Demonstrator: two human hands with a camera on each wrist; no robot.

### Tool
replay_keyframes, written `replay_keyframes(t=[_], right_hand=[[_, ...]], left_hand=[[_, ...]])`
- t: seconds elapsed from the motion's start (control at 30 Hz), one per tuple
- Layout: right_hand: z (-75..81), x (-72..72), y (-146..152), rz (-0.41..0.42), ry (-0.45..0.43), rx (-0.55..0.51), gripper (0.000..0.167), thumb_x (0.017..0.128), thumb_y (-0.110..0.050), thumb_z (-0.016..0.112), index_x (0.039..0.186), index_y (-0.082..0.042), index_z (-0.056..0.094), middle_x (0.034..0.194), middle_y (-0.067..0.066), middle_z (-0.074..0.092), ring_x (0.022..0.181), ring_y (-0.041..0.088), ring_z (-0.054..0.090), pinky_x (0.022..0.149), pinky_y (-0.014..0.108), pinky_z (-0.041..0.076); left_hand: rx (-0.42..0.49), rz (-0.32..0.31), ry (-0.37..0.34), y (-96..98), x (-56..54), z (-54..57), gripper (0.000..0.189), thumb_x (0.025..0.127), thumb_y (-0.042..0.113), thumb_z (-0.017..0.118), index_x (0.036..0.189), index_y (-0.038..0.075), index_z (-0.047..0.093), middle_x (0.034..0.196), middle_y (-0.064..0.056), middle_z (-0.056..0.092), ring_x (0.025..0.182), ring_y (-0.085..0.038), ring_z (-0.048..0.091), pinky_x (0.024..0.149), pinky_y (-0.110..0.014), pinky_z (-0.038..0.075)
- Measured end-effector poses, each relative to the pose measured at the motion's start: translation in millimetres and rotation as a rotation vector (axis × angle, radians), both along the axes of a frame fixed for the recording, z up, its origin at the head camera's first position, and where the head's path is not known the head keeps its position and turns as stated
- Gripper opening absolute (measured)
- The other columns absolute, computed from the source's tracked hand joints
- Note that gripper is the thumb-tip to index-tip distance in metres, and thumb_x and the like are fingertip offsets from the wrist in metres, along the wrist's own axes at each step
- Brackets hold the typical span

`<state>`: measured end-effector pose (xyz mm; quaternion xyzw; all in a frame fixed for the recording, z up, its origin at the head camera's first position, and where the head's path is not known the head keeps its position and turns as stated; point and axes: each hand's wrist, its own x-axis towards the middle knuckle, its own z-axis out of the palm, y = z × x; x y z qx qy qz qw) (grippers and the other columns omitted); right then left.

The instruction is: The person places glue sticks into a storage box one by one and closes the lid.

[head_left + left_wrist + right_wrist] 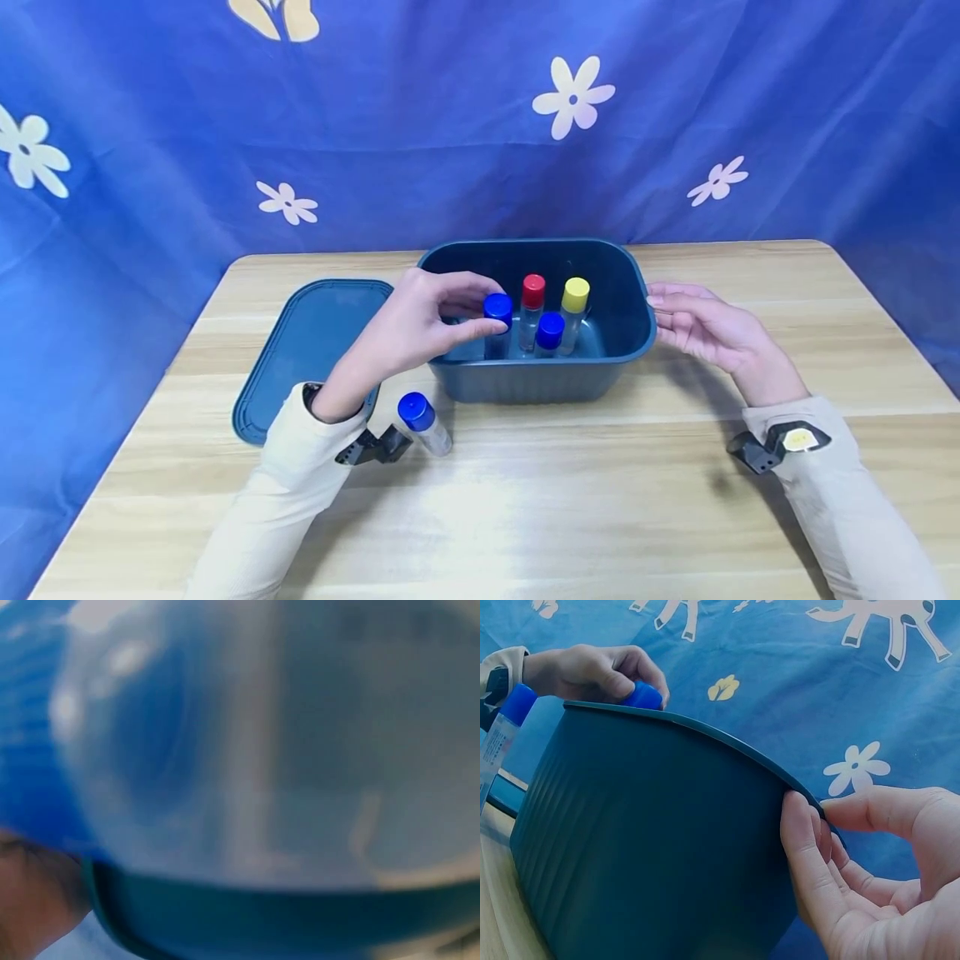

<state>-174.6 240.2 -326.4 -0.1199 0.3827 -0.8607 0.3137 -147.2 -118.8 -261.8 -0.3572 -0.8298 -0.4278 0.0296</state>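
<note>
A dark teal plastic box (525, 383) stands on the table. My left hand (420, 321) pinches a blue-capped clear bottle (497, 310) between thumb and fingers, inside the box's left part. Within the box stand a red-capped bottle (532, 304), a yellow-capped bottle (573, 308) and another blue-capped bottle (550, 332). My right hand (701, 325) pinches the box's right rim, thumb and fingers on either side of the wall (802, 799). Below my left wrist a further blue-capped bottle (425, 423) stands on the table; it fills the left wrist view, blurred and close.
The teal lid (307, 350) lies flat left of the box, partly covered by my left forearm. A light wood table (562, 500) carries everything. Behind it hangs a blue curtain (450, 125) with white flowers.
</note>
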Motion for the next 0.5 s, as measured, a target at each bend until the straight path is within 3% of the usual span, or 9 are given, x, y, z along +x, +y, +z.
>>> replay_keyframes(t=[0.5], right_hand=[[0.7, -1.0, -2, 0.009, 0.013, -0.007, 0.027, 0.100, 0.007, 0.039, 0.112, 0.007, 0.063, 0.105, 0.018, 0.069, 0.097, 0.023, 0.068, 0.085, 0.031, 0.056]], left_hand=[[0.009, -0.006, -0.003, 3.2, -2.8, -12.4, 0.031, 0.079, 0.009, 0.080, 0.107, 0.000, 0.068, 0.094, -0.008, 0.072, 0.086, -0.016, 0.070, 0.078, -0.029, 0.058]])
